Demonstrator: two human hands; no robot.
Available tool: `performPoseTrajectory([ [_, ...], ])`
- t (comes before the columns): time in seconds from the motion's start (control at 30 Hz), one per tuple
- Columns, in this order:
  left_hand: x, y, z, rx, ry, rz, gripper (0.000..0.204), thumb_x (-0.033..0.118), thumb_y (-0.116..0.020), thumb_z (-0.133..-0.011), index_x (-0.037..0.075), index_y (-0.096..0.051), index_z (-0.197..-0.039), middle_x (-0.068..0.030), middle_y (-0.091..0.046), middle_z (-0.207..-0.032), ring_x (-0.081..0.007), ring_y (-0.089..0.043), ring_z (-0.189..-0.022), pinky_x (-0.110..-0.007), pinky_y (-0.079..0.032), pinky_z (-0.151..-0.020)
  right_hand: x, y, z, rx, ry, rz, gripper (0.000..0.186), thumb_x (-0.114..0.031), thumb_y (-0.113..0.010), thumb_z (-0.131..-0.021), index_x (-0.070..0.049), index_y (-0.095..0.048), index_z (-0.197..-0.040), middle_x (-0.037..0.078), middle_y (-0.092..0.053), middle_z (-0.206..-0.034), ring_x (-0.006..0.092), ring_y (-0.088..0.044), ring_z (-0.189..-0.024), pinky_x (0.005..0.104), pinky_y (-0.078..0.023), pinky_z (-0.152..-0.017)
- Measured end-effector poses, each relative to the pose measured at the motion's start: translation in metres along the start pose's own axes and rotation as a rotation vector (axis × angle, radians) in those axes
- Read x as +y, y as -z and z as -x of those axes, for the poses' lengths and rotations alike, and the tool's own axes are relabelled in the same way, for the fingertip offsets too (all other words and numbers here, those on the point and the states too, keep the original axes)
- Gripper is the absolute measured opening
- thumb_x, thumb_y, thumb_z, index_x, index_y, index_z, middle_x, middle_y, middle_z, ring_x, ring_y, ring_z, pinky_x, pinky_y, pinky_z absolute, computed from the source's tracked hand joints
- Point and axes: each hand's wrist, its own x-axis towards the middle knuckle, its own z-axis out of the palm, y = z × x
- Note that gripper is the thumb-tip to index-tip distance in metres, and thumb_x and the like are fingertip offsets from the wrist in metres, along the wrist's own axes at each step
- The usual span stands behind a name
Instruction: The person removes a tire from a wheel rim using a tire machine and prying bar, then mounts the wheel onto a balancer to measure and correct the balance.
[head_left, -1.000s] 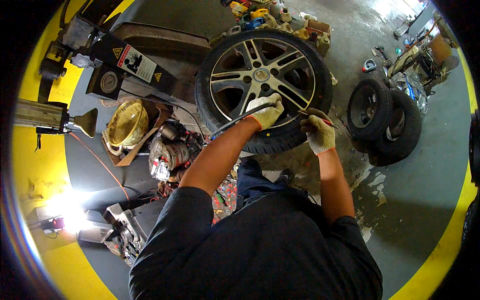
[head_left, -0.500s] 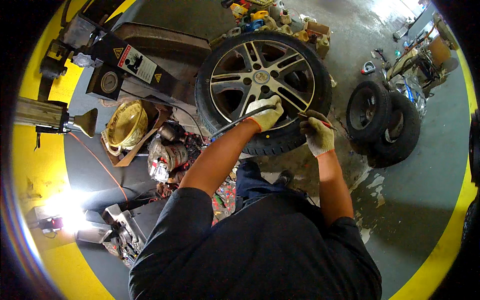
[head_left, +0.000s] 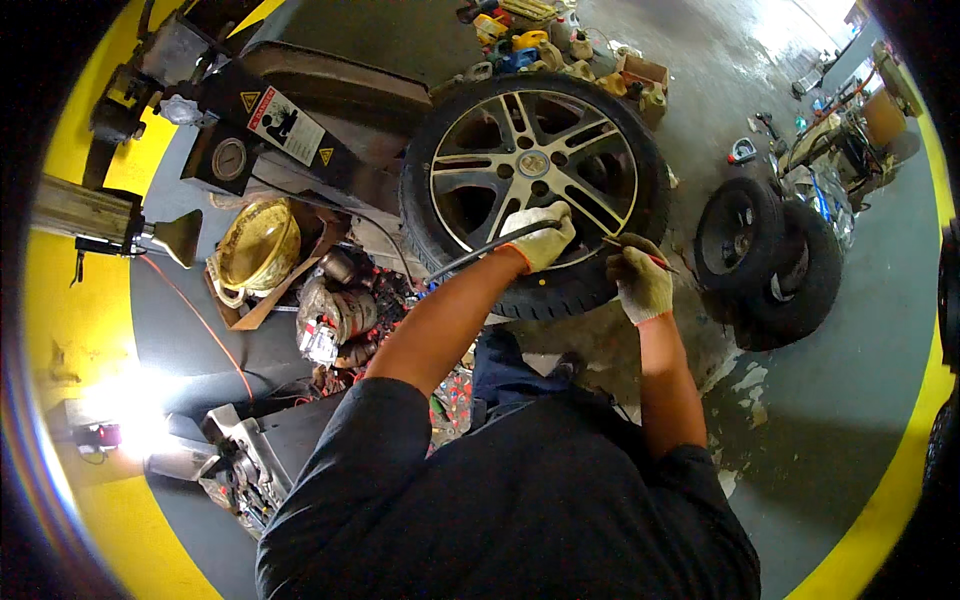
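Note:
A car wheel with a two-tone alloy rim (head_left: pixel 533 165) and black tyre (head_left: pixel 424 222) lies face up before me. My left hand (head_left: pixel 540 238), in a cream knit glove, is closed around a black hose (head_left: pixel 470 257) over the near part of the rim. Its fingers hide the hose end. To the right, my gloved right hand (head_left: pixel 641 280) grips a thin tool with a red end (head_left: pixel 661 264), above the tyre's near right edge. I cannot make out the tool's exact kind. A small yellow dot (head_left: pixel 542 282) marks the near sidewall.
On the left stands a tyre machine with a pressure gauge (head_left: pixel 229 159) and warning label. A dirty yellow basin (head_left: pixel 258 245) and cluttered parts lie below it. Two tyres (head_left: pixel 740 235) rest on the floor at right. Several bottles (head_left: pixel 530 40) crowd the far side.
The whole view has shifted slightly, so the wheel appears a little lower and further right. Both hands keep their holds, staying at nearly the same places by the rim.

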Motion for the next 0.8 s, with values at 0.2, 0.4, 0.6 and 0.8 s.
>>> performPoseTrajectory([
  [0.2,-0.005,-0.003,0.000,0.022,-0.057,0.002,0.028,0.029,-0.046,-0.096,0.014,-0.065,-0.110,-0.0215,-0.071,-0.095,-0.0437,-0.067,-0.090,-0.051,-0.053,-0.081,-0.003,-0.005,0.002,-0.024,-0.006,-0.026,0.023,-0.001,-0.062,-0.094,0.005,-0.067,-0.115,0.022,-0.072,-0.105,0.0270,-0.072,-0.078,0.0356,-0.060,-0.069],
  [0.4,-0.005,-0.004,0.000,0.037,-0.068,0.001,0.026,0.027,-0.048,-0.095,0.014,-0.065,-0.111,-0.0209,-0.071,-0.094,-0.0431,-0.068,-0.089,-0.050,-0.054,-0.079,-0.003,0.000,-0.001,-0.037,-0.008,-0.013,0.024,-0.001,-0.061,-0.094,0.003,-0.067,-0.117,0.021,-0.072,-0.107,0.0261,-0.071,-0.079,0.0344,-0.058,-0.067],
  [0.6,-0.006,-0.005,0.000,0.051,-0.071,0.019,0.025,0.028,-0.051,-0.095,0.014,-0.066,-0.108,-0.0206,-0.071,-0.091,-0.0430,-0.068,-0.086,-0.051,-0.054,-0.077,0.000,0.014,-0.007,-0.087,-0.027,-0.014,0.026,-0.002,-0.060,-0.095,0.001,-0.066,-0.120,0.023,-0.070,-0.113,0.0271,-0.070,-0.081,0.0339,-0.055,-0.065],
  [0.8,-0.008,-0.005,0.000,0.053,-0.083,0.041,0.027,0.030,-0.050,-0.094,0.014,-0.066,-0.109,-0.0208,-0.071,-0.091,-0.0439,-0.068,-0.086,-0.051,-0.054,-0.078,0.000,0.008,-0.003,-0.066,0.001,0.023,0.027,-0.002,-0.061,-0.095,0.001,-0.066,-0.121,0.023,-0.071,-0.113,0.0266,-0.071,-0.080,0.0339,-0.056,-0.063],
])
